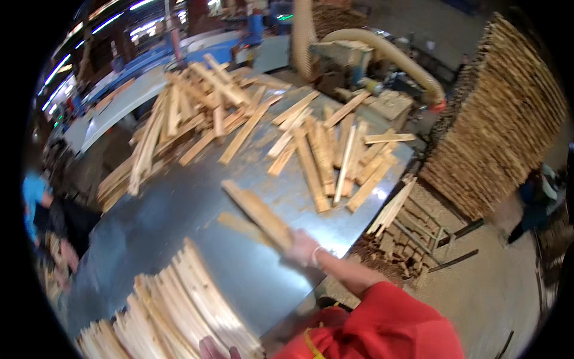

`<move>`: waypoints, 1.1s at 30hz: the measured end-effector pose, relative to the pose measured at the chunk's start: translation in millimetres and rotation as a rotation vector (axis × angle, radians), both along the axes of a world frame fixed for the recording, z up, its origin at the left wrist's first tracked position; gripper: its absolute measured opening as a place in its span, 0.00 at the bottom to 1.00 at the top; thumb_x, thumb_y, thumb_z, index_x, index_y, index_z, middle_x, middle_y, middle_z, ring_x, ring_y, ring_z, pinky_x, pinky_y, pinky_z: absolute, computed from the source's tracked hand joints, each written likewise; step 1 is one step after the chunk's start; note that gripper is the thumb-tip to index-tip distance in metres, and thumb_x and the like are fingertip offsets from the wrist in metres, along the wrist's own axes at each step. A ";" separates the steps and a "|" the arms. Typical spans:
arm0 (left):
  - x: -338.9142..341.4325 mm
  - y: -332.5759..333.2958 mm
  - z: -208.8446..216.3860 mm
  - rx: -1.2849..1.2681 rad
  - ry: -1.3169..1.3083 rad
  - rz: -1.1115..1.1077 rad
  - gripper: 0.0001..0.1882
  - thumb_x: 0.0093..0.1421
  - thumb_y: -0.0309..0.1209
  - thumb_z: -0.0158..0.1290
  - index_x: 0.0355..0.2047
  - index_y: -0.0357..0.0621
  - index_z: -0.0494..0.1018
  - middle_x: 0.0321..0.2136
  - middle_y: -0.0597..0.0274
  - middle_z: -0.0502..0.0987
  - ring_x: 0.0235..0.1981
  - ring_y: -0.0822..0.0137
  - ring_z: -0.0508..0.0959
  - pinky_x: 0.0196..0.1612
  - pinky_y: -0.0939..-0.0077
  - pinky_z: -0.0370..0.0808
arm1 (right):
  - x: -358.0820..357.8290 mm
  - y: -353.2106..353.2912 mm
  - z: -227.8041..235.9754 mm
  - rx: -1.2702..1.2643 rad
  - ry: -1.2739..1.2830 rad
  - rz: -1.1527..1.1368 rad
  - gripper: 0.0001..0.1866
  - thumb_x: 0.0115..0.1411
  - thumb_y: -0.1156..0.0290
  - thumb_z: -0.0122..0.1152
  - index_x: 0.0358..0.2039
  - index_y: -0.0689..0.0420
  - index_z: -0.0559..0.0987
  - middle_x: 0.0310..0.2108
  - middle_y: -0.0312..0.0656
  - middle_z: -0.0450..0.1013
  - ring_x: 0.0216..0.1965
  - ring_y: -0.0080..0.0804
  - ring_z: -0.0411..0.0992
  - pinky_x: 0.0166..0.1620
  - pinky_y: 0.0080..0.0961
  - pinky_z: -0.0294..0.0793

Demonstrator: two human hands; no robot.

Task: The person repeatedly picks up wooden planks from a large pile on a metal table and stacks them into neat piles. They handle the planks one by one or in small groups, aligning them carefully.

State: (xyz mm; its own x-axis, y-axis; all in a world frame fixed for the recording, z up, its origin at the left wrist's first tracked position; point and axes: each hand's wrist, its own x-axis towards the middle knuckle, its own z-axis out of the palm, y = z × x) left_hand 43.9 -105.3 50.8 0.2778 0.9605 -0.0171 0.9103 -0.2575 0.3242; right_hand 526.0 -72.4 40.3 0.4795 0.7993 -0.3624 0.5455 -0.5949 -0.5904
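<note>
My right hand (302, 248), in a pale glove or covering with a white band at the wrist, is closed around the near end of a wooden slat (257, 210). That slat slants away to the upper left above the metal tabletop (197, 206), and its reflection shows below it. At the lower edge, part of my left hand (219, 349) appears, its fingers stretched out over a row of pale slats (179, 293) laid side by side. The rest of that hand is cut off by the picture's edge.
Loose slats (311, 161) lie scattered at the table's far right, with a heaped pile (203, 107) at the far left. A tall timber stack (496, 119) and a metal rack (424, 233) stand to the right. Behind are a ribbed hose (394, 51) and, at left, another person (60, 215).
</note>
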 end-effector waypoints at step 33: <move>65.1 -11.4 -68.8 0.407 0.151 -0.539 0.28 0.60 0.48 0.57 0.56 0.47 0.76 0.62 0.48 0.75 0.67 0.44 0.69 0.71 0.45 0.63 | -38.0 -8.1 -20.6 0.064 -0.338 0.261 0.28 0.52 0.62 0.66 0.52 0.61 0.75 0.44 0.56 0.76 0.53 0.57 0.74 0.57 0.47 0.74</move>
